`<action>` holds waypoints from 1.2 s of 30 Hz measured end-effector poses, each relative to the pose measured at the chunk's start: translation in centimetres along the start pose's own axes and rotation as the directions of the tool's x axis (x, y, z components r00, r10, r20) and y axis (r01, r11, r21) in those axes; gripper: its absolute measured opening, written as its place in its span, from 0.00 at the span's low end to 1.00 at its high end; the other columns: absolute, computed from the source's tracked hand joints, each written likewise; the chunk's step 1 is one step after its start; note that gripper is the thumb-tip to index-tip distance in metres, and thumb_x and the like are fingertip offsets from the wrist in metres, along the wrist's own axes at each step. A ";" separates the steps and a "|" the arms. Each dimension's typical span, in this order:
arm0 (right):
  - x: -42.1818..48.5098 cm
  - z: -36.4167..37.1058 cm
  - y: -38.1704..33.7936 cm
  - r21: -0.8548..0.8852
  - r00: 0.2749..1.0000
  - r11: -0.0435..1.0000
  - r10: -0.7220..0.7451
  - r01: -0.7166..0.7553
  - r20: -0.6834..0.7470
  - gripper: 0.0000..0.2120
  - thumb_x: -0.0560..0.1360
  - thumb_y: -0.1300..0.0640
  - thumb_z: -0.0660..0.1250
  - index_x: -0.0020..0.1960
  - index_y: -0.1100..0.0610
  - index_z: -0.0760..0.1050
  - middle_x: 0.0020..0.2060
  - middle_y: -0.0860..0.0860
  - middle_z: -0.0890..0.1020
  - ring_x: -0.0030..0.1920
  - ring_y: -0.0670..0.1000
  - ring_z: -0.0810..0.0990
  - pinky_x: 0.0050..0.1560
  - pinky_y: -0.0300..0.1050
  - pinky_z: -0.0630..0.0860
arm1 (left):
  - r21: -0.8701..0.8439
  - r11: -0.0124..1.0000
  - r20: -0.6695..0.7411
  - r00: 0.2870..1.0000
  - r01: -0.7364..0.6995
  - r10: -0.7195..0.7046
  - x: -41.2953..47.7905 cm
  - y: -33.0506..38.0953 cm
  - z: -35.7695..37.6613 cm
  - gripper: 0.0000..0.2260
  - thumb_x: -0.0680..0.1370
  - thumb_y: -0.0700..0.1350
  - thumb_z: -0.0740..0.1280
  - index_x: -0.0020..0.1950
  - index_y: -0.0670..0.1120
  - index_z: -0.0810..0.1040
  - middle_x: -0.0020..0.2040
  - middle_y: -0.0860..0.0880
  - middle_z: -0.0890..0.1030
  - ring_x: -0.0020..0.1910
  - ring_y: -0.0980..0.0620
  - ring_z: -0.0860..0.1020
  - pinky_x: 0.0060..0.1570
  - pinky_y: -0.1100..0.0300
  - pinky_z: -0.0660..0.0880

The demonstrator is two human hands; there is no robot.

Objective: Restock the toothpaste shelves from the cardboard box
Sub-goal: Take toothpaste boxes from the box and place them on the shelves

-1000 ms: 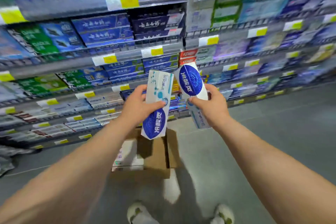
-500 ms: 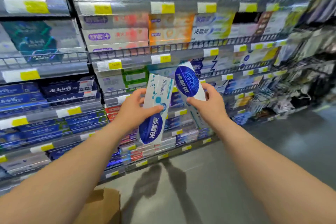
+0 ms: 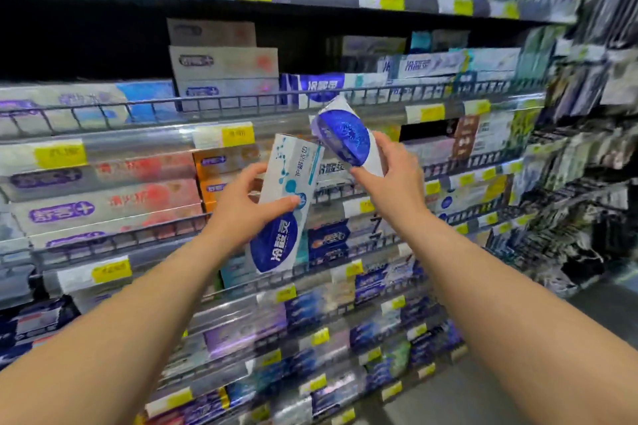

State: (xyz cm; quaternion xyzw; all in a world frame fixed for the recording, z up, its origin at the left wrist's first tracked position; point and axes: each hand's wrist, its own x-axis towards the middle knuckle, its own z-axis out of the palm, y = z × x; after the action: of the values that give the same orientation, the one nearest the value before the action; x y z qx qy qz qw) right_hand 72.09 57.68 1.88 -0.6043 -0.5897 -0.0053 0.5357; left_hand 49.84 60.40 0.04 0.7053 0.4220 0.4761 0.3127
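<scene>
My left hand point(image 3: 247, 205) grips a white and blue toothpaste box point(image 3: 288, 203) held upright in front of the shelves. My right hand point(image 3: 392, 179) holds a second white box with a blue oval point(image 3: 341, 134), tilted up and to the left. That second box's top end reaches the wire rail point(image 3: 241, 102) of an upper shelf. Behind the rail lies a matching blue and white box point(image 3: 321, 84). The cardboard box is out of view.
Tiers of wire-railed shelves packed with toothpaste boxes fill the view, with yellow price tags point(image 3: 238, 136) along each edge. A dark gap point(image 3: 86, 45) opens at the upper left. Hanging goods point(image 3: 583, 162) crowd the right side. Grey floor point(image 3: 483, 390) shows at the lower right.
My view has swung upward, and the cardboard box and floor shadow have left the frame. Both hands have risen with their boxes, and the right box now reaches the upper rail.
</scene>
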 end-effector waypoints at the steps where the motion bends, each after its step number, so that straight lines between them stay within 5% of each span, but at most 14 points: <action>1: 1.5 0.1 0.7 -0.050 0.999 0.998 -0.042 0.041 -0.023 0.23 0.68 0.49 0.69 0.63 0.41 0.70 0.51 0.49 0.78 0.54 0.56 0.74 0.54 0.53 0.71 | 0.006 1.000 -0.026 1.000 -0.012 0.013 1.1 0.3 0.4 0.26 0.66 0.49 0.78 0.60 0.56 0.73 0.51 0.56 0.80 0.48 0.56 0.79 0.40 0.62 0.76; 7: 10.0 0.9 3.2 -0.255 0.951 0.938 -0.275 0.233 -0.142 0.26 0.70 0.52 0.68 0.68 0.45 0.67 0.55 0.52 0.73 0.56 0.56 0.68 0.51 0.45 0.56 | 0.051 0.996 -0.193 0.978 -0.069 0.078 5.8 1.5 2.8 0.23 0.68 0.48 0.77 0.60 0.55 0.73 0.52 0.57 0.80 0.50 0.56 0.79 0.47 0.54 0.80; 18: 21.2 1.7 3.5 -0.277 0.699 0.707 -0.700 0.650 -0.146 0.33 0.62 0.67 0.68 0.66 0.53 0.72 0.53 0.58 0.76 0.55 0.57 0.66 0.66 0.55 0.55 | 0.164 0.986 -0.531 0.842 -0.009 0.095 7.9 5.0 7.3 0.21 0.69 0.47 0.76 0.58 0.58 0.72 0.50 0.59 0.79 0.49 0.59 0.79 0.46 0.54 0.79; 23: 22.8 2.6 4.3 -0.328 0.691 0.675 -0.718 0.661 -0.085 0.24 0.66 0.63 0.72 0.61 0.53 0.75 0.59 0.57 0.77 0.59 0.62 0.71 0.66 0.57 0.55 | 0.215 0.976 -0.566 0.818 0.031 0.099 8.1 5.2 8.1 0.22 0.69 0.47 0.76 0.58 0.61 0.73 0.52 0.58 0.80 0.51 0.55 0.79 0.48 0.48 0.80; 27: 22.7 2.3 3.6 -0.342 0.727 0.709 -0.679 0.616 -0.099 0.30 0.66 0.65 0.71 0.66 0.52 0.72 0.61 0.62 0.73 0.59 0.60 0.62 0.61 0.56 0.53 | 0.243 0.969 -0.575 0.810 0.032 0.118 8.7 5.5 8.3 0.23 0.69 0.47 0.76 0.59 0.59 0.72 0.52 0.60 0.80 0.50 0.56 0.79 0.47 0.50 0.80; 31: 21.3 2.8 4.0 -0.469 0.731 0.644 -0.683 0.604 0.005 0.36 0.68 0.60 0.68 0.74 0.48 0.61 0.65 0.61 0.71 0.64 0.66 0.68 0.61 0.60 0.52 | 0.260 0.965 -0.568 0.814 0.041 0.118 8.9 5.6 7.8 0.22 0.68 0.49 0.77 0.55 0.65 0.72 0.52 0.59 0.80 0.51 0.55 0.79 0.47 0.48 0.80; 36: 21.0 3.0 3.8 -0.431 0.808 0.699 -0.571 0.571 0.146 0.27 0.80 0.43 0.49 0.76 0.41 0.42 0.76 0.55 0.50 0.75 0.62 0.46 0.65 0.72 0.50 | 0.253 0.966 -0.529 0.843 0.049 0.096 8.7 6.0 6.9 0.23 0.66 0.55 0.75 0.57 0.66 0.72 0.54 0.58 0.80 0.51 0.53 0.80 0.45 0.47 0.81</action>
State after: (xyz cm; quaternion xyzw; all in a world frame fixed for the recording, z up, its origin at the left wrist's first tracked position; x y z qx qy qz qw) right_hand 79.32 75.56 11.58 -0.4996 -0.7297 -0.3086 0.3504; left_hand 59.74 65.21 6.24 0.5834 0.5417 0.5996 0.0824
